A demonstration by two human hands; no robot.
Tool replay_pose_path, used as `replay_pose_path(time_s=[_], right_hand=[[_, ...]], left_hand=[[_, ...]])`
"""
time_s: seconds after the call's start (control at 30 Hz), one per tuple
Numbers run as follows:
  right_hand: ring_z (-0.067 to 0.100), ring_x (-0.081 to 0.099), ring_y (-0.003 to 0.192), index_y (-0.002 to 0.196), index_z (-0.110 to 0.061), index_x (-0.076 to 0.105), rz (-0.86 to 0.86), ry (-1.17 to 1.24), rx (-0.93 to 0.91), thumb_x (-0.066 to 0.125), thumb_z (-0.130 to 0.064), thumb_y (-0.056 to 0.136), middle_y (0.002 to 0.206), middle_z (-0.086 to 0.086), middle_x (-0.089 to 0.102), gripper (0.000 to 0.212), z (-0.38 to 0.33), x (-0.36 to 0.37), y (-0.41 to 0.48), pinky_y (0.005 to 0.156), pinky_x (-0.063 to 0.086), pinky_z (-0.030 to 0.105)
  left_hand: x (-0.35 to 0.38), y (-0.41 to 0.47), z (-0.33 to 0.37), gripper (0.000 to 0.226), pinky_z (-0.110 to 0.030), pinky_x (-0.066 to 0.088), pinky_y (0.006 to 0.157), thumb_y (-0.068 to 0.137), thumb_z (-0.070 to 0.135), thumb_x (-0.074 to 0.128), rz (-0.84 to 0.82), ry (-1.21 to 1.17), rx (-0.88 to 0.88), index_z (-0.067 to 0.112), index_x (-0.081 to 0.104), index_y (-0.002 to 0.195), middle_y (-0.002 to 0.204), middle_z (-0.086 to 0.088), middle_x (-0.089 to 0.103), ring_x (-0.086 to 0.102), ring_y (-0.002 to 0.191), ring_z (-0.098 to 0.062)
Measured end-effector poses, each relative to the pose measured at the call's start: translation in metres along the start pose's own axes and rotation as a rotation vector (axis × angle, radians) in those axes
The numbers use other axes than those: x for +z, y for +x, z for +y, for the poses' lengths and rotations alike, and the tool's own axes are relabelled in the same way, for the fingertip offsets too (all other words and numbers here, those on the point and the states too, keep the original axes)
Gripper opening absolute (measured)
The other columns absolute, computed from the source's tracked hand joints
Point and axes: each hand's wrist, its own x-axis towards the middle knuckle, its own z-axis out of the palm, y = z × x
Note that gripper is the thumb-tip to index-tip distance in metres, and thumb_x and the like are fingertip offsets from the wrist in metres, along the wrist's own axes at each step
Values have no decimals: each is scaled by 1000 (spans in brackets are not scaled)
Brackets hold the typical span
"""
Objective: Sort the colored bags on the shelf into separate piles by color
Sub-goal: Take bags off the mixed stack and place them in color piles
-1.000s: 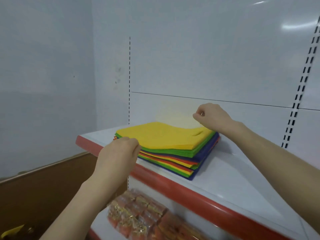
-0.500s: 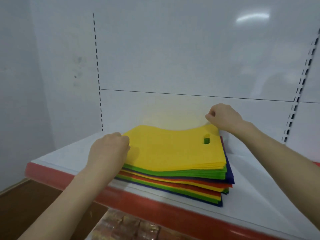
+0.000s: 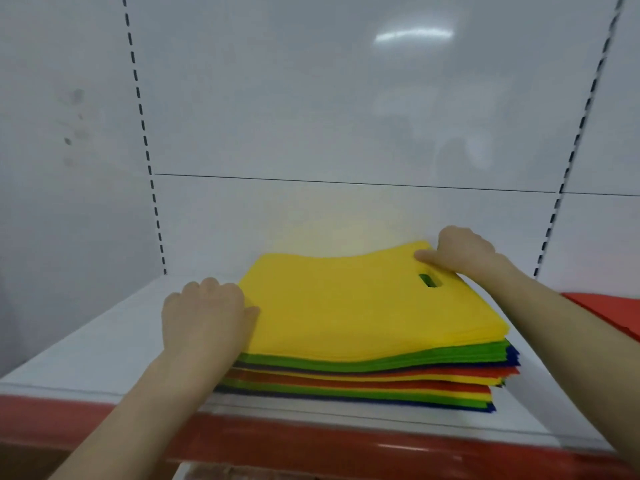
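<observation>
Head view is showing the yellow bags [image 3: 363,313] stretching between 2 grips, topping the mixed stack [image 3: 363,379] on the white shelf [image 3: 104,348]. Left hand [image 3: 204,317] is curling round their left edge, thumb lying on top. Right hand [image 3: 464,252] is pinching the far corner, thumb pressing just beside the handle slot [image 3: 430,280].

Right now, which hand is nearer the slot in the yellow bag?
Right. The right hand pinches the yellow bag beside the slot; the left hand holds the bag's opposite edge.
</observation>
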Motion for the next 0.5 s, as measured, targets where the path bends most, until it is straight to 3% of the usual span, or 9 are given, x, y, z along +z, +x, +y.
replay_pose_path(time_s=[0.13,0.23,0.3,0.43,0.5], right_hand=[[25,48,80,67,-12,36,103,-162,-40,52,-36,93,75,2,44,39,-7,-3,-2,60,32,28],[29,56,96,89,-7,53,165,-275,-117,50,-29,96,101,10,58,23,-13,-3,-4,68,33,29],[30,57,101,102,-5,57,194,-314,-164,48,-27,97,109,12,59,24,-16,-4,-4,68,34,29],[30,56,100,108,-6,55,317,-337,-256,39,-31,100,109,11,55,30,-23,-6,-8,66,32,30],[31,55,96,108,-7,54,389,-298,-292,37,-32,101,105,12,54,31,-27,-8,-11,65,32,31]], left_hand=[[2,2,3,44,-27,28,70,96,53,27,-23,-13,8,18,50,107,109,0,51,49,105,-20],[3,2,0,48,-28,29,71,95,57,27,-51,-31,-13,17,52,107,112,-1,52,50,107,-22],[4,1,-3,49,-27,30,71,94,59,28,-80,-63,-43,18,53,103,110,-1,54,52,105,-22],[3,-2,-10,44,-25,33,68,93,60,29,-72,-108,-79,20,48,86,89,1,52,56,95,-21],[3,-4,-14,44,-25,34,68,93,58,31,-61,-121,-94,20,51,90,93,1,56,57,96,-21]])
